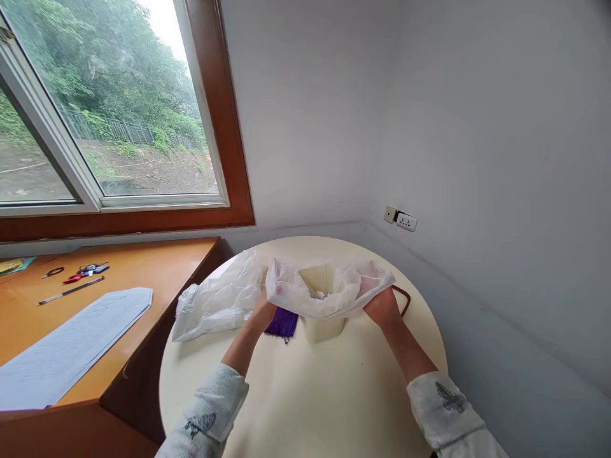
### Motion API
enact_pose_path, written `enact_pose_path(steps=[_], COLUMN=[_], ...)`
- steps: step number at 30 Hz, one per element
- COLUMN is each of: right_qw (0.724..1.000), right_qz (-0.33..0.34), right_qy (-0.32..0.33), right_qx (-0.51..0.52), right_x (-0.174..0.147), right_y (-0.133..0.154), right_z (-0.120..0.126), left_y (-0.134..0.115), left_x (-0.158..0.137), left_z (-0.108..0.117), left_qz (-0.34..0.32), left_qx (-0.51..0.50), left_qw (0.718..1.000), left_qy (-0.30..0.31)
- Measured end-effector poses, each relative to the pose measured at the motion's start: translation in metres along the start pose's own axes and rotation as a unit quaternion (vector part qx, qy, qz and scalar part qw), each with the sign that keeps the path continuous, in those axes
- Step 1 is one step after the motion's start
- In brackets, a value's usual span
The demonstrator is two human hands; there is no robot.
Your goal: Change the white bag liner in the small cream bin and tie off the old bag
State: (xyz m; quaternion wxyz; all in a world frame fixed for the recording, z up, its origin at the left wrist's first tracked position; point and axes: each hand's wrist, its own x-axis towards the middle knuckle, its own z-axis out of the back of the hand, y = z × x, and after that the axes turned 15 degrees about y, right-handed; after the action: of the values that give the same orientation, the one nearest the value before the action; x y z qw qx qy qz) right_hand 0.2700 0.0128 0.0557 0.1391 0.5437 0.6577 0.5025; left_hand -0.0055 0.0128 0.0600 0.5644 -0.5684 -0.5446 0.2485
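Note:
A thin white plastic bag (300, 300) is stretched wide around the top of a small cream bin (324, 331) on the round table. Some small pale pieces lie inside the bin. At the bag's left side, my left hand (266, 305) grips it, with most of the fingers hidden behind the plastic. My right hand (382, 304) holds the bag's right side, and its fingers show dimly through the film. Beside my left hand, a second crumpled clear-white plastic bag (214, 302) spreads over the table. A purple pouch (282, 323) lies between my left hand and the bin.
The round cream table (315, 394) stands in the room's corner. A brown strap or cord (405, 299) curves out beyond my right hand. On the wooden desk (167, 261) to the left are papers (81, 350), a pen (71, 290) and keys (88, 271). A wall socket (407, 221) is behind.

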Motion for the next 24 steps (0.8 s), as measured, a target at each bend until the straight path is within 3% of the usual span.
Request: enact_pose_path(steps=[8,16,24], right_qw=[0.999,0.996,0.989], right_qz=[0.026,0.081,0.128], right_qy=[0.029,0.036,0.069], right_qx=[0.035,0.019,0.021], right_x=[0.011,0.011,0.025], right_y=[0.015,0.042,0.064], right_z=[0.000,0.003,-0.009], left_y=[-0.029,-0.049,-0.066], left_x=[0.003,0.011,0.024], left_z=[-0.006,-0.015,-0.021], left_qz=[-0.019,-0.037,-0.092], left_qx=[0.031,-0.007,-0.062], left_qw=[0.997,0.997,0.989], left_qy=[0.063,0.073,0.098])
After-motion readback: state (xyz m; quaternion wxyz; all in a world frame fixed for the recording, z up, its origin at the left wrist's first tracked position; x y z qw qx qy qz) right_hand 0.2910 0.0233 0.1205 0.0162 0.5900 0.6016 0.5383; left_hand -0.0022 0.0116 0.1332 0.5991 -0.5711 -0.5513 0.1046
